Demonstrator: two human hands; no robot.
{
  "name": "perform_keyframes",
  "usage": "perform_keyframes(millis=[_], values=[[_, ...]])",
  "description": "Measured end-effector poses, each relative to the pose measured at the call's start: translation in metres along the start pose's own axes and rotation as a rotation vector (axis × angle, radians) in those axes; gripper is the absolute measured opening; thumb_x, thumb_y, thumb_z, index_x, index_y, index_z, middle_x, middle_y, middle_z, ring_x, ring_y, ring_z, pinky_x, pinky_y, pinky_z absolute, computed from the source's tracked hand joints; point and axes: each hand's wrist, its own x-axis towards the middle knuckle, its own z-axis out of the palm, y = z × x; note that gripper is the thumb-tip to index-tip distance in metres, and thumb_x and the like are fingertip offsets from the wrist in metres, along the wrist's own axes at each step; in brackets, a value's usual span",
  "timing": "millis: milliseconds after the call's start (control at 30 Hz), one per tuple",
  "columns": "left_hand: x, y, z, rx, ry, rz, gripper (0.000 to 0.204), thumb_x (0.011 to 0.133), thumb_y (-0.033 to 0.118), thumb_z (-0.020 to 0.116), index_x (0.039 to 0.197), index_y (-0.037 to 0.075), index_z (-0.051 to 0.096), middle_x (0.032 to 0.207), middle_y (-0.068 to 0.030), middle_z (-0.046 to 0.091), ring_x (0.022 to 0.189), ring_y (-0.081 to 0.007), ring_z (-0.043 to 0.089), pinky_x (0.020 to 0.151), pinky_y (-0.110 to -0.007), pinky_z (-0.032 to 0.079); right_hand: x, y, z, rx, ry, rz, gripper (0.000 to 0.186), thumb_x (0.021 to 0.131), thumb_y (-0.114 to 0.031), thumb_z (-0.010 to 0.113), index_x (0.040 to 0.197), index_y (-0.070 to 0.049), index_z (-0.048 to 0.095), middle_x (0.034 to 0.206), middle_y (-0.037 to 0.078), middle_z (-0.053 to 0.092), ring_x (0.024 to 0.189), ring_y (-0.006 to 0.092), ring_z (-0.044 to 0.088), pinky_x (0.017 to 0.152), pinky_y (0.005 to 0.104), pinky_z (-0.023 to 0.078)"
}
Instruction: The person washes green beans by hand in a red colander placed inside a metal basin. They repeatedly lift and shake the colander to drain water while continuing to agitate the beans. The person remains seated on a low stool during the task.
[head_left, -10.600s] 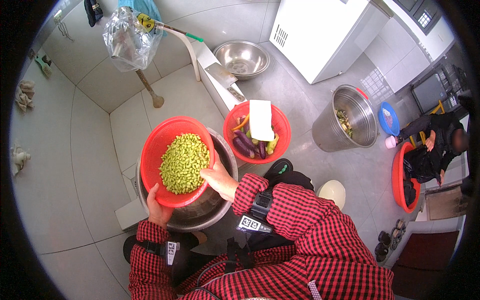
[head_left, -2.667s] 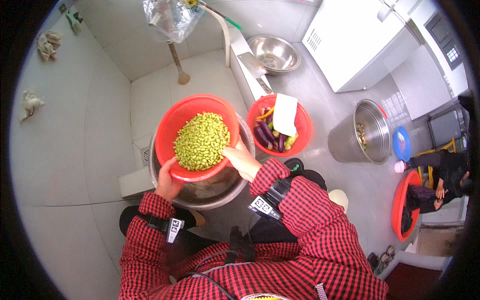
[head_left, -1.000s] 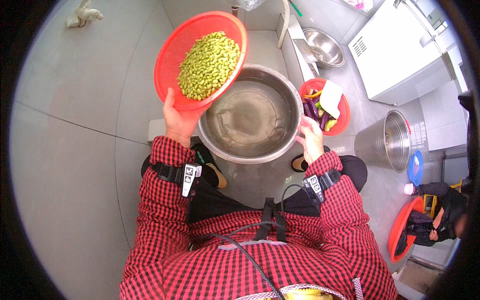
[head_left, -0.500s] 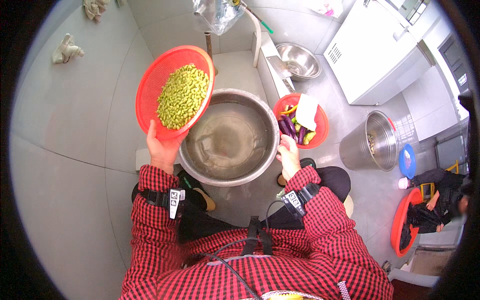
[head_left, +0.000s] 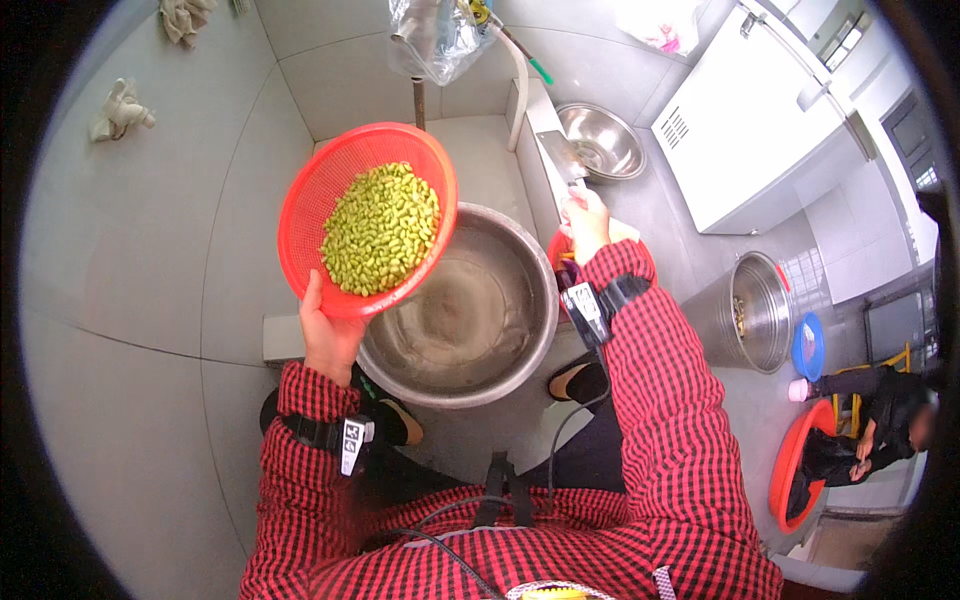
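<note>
My left hand grips the lower rim of a red plastic colander, tilted up at the left. Shelled green beans lie piled in it. The colander overhangs a wide metal basin holding cloudy water. My right hand is closed at the handle end of a cleaver, whose broad blade rests on a low ledge. Its fingers partly hide the handle. Beneath that wrist, a red basket with purple eggplants is mostly covered by my hand and sleeve.
Behind the ledge sits a steel bowl. A white chest-like appliance stands at the far right, with a tall steel pot and a blue basin nearer. Another person sits beside a red tub. A pipe rises behind the basin.
My right hand has moved up and forward from beside the basin's right rim to the cleaver's handle. The colander has shifted slightly right and down in view, still in my left hand.
</note>
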Motion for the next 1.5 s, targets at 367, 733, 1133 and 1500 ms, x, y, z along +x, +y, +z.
perform_keyframes(millis=[367, 733, 1133, 1500], values=[[0.002, 0.003, -0.005, 0.004, 0.152, 0.003, 0.049, 0.092, 0.03, 0.037, 0.132, 0.003, 0.029, 0.134, -0.0122, 0.036, 0.122, -0.0287, 0.036, 0.102, -0.046, 0.028, 0.157, 0.074, -0.026, -0.976, 0.02, -0.081, 0.041, 0.067, -0.025, 0.066, 0.095, 0.005, 0.059, 0.09, 0.021, 0.062, 0.086, 0.03, 0.06, 0.077, 0.0377, 0.046], [-0.004, 0.004, 0.008, 0.078, 0.177, 0.068, 0.047, 0.093, 0.028, 0.035, 0.132, 0.002, 0.028, 0.134, -0.0116, 0.036, 0.122, -0.0269, 0.036, 0.102, -0.043, 0.028, 0.207, 0.109, -0.026, -1.321, 0.071, 0.26, 0.044, 0.068, -0.02, 0.059, 0.106, 0.002, 0.052, 0.104, 0.023, 0.058, 0.1, 0.0358, 0.055, 0.087, 0.0398, 0.043], [-0.004, 0.002, 0.015, 0.105, 0.289, 0.105, 0.047, 0.092, 0.029, 0.038, 0.13, 0.002, 0.031, 0.132, -0.0125, 0.038, 0.12, -0.0275, 0.038, 0.102, -0.043, 0.029, 0.209, 0.105, -0.015, -1.378, 0.092, 0.185, 0.044, 0.069, -0.017, 0.056, 0.108, 0.002, 0.05, 0.108, 0.023, 0.056, 0.103, 0.0351, 0.054, 0.089, 0.0401, 0.042], [-0.004, 0.003, 0.005, 0.027, 0.216, 0.094, 0.045, 0.093, 0.027, 0.035, 0.13, 0.0, 0.031, 0.133, -0.0132, 0.037, 0.121, -0.0267, 0.037, 0.102, -0.042, 0.028, 0.179, 0.028, 0.01, -1.047, -0.087, -0.138, 0.054, 0.073, -0.047, 0.06, 0.088, 0.005, 0.062, 0.079, 0.02, 0.062, 0.079, 0.0291, 0.06, 0.071, 0.0355, 0.045]])
